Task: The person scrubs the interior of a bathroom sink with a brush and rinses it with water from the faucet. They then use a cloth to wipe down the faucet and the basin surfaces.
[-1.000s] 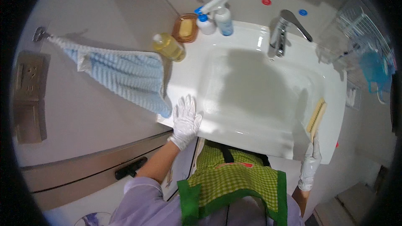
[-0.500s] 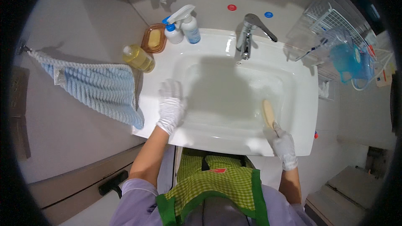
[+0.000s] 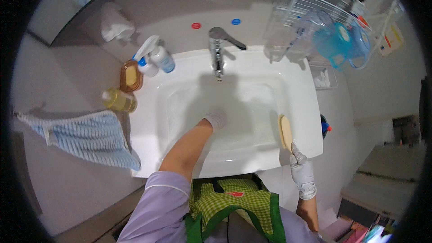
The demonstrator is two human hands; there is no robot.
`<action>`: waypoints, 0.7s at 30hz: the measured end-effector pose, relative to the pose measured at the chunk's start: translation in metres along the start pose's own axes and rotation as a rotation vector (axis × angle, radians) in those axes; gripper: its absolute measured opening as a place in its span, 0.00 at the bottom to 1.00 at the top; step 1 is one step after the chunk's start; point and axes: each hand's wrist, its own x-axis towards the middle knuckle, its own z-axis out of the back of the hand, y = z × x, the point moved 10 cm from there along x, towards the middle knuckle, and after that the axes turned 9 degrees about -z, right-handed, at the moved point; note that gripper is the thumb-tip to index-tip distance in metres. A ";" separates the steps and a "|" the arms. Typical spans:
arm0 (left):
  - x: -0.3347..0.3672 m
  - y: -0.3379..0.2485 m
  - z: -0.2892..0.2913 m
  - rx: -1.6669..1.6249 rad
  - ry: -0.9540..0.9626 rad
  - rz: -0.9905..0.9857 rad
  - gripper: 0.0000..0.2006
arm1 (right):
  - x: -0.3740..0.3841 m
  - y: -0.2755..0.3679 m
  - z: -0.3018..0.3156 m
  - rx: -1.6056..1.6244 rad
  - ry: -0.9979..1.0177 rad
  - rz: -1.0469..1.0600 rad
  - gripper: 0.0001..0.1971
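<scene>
In front of me is a white washbasin [image 3: 300, 85] that seems to hold water. My left hand [image 3: 217, 120], in a white glove, reaches down into the middle of the bowl. Its fingers are hidden, so I cannot make out their pose. At the basin's right side, my right hand [image 3: 300, 166], gloved too, is closed round the handle of a pale oval-headed brush [image 3: 285, 131]. The brush is over the right part of the bowl, with bristles showing along its left edge. A chrome tap [image 3: 218, 54] stands at the back rim.
Along the left rim are a yellow liquid bottle [image 3: 120, 100], a soap bar [image 3: 131, 75] in a brown dish, a pump bottle [image 3: 147, 66] and a spray bottle [image 3: 162, 58]. A blue towel [image 3: 85, 137] hangs at left. White wire racks [image 3: 315, 6] and blue cups [image 3: 334, 45] occupy the back right.
My left hand has moved from the left rim into the middle of the bowl. My right hand has drawn the brush slightly back toward the right rim. The view has shifted too.
</scene>
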 end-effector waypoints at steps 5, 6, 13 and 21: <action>-0.004 0.000 0.010 0.213 -0.081 -0.113 0.14 | -0.019 -0.032 0.009 0.082 -0.091 -0.047 0.19; -0.006 -0.003 0.013 0.230 -0.038 -0.101 0.13 | -0.019 -0.041 0.003 0.054 -0.047 -0.110 0.19; -0.018 -0.022 0.080 0.297 -0.049 0.013 0.13 | -0.013 -0.021 0.010 -0.134 -0.039 0.007 0.20; -0.053 -0.016 0.126 0.067 -0.444 -0.195 0.14 | 0.049 -0.018 0.014 -0.270 -0.064 0.016 0.20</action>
